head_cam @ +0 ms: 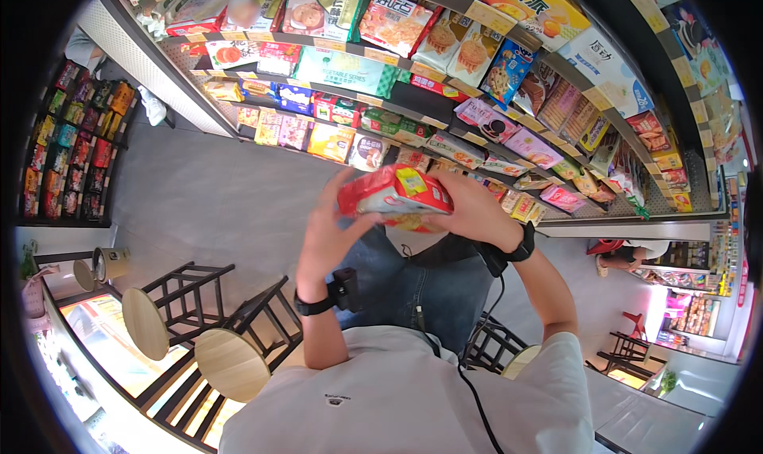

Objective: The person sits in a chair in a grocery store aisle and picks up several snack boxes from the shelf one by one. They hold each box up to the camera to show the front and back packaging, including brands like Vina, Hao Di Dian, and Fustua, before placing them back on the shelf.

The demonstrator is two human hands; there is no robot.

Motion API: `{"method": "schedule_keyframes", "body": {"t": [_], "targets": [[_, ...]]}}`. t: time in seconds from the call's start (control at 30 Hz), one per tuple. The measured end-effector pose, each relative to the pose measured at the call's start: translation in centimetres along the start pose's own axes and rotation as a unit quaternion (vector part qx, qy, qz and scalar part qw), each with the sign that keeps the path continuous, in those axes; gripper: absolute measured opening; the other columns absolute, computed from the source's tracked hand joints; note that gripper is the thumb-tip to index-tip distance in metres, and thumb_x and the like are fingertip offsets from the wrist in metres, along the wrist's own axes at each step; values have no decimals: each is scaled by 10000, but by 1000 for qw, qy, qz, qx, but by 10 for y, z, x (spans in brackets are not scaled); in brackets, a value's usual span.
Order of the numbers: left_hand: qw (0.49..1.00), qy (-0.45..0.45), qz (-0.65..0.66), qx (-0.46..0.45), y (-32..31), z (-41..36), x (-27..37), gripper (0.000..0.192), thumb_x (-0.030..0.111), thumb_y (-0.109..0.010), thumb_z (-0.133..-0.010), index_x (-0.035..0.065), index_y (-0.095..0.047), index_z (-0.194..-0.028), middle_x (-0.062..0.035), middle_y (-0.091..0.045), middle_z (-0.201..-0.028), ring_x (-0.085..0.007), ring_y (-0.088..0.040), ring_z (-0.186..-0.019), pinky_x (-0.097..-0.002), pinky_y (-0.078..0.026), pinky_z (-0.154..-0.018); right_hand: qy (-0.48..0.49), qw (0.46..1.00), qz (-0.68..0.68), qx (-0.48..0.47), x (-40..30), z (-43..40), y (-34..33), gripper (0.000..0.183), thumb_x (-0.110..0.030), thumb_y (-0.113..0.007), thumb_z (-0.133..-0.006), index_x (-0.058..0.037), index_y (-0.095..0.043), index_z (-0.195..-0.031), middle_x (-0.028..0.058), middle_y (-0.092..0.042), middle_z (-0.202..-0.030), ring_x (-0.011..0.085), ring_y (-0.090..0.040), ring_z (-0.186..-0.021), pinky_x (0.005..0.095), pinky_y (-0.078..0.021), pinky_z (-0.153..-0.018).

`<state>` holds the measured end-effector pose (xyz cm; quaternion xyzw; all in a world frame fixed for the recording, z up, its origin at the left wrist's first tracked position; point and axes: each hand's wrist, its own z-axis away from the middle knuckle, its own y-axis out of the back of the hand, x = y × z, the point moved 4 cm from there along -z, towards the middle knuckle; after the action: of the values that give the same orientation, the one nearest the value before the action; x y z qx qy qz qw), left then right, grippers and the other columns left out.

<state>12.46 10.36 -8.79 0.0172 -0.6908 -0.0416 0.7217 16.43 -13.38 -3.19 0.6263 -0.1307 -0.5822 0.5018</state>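
Note:
Between my two hands is a red snack package [372, 193] with a yellow sticker on it, slightly blurred and held above my lap. My left hand [331, 233] is at its left end, thumb along the near side. My right hand [480, 206] grips the right end, with the thumb underneath and the fingers over the top edge. Beyond the package stands a store shelf [417, 70] stocked with packaged biscuits and cakes. A green-white pack [343, 71] and a blue cookie bag [506, 72] are among them.
Bar stools with round wooden seats [232, 364] stand behind me on the left. A dark rack of small snack packs [74, 147] is at the far left. One person's leg and white shoe [154, 107] show beside the shelf end; another person [632, 260] is at right. A black cable [477, 394] hangs over my shirt.

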Motion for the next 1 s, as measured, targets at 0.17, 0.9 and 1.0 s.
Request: {"method": "schedule_keyframes", "body": {"t": [0.17, 0.9, 1.0], "targets": [[995, 32, -82, 56, 20, -17, -25, 471, 207, -677, -927, 72, -548, -1359, -148, -618, -1286, -261, -588, -1198, -392, -479, -973, 55, 959, 198, 195, 67, -46, 1, 608, -235, -804, -736, -54, -557, -1261, 155, -629, -1148, 363, -597, -1065, 446, -492, -876], [997, 21, 55, 55, 37, -52, -41, 438, 51, -566, -969, 15, -416, -1379, -114, -664, -1132, -167, -637, -999, -313, -499, -888, -74, 849, 446, 274, 194, -222, -42, 527, -136, -628, -826, -66, -534, -1339, 130, -557, -1236, 336, -532, -1138, 555, -389, -1000], [997, 24, 65, 42, 36, -56, -49, 468, 16, -524, -978, 11, -356, -1414, -136, -643, -1150, -180, -628, -1009, -295, -495, -892, -59, 847, 449, 278, 212, -235, -42, 560, -154, -606, -859, -66, -482, -1398, 162, -541, -1323, 375, -519, -1231, 600, -349, -1063]]}}
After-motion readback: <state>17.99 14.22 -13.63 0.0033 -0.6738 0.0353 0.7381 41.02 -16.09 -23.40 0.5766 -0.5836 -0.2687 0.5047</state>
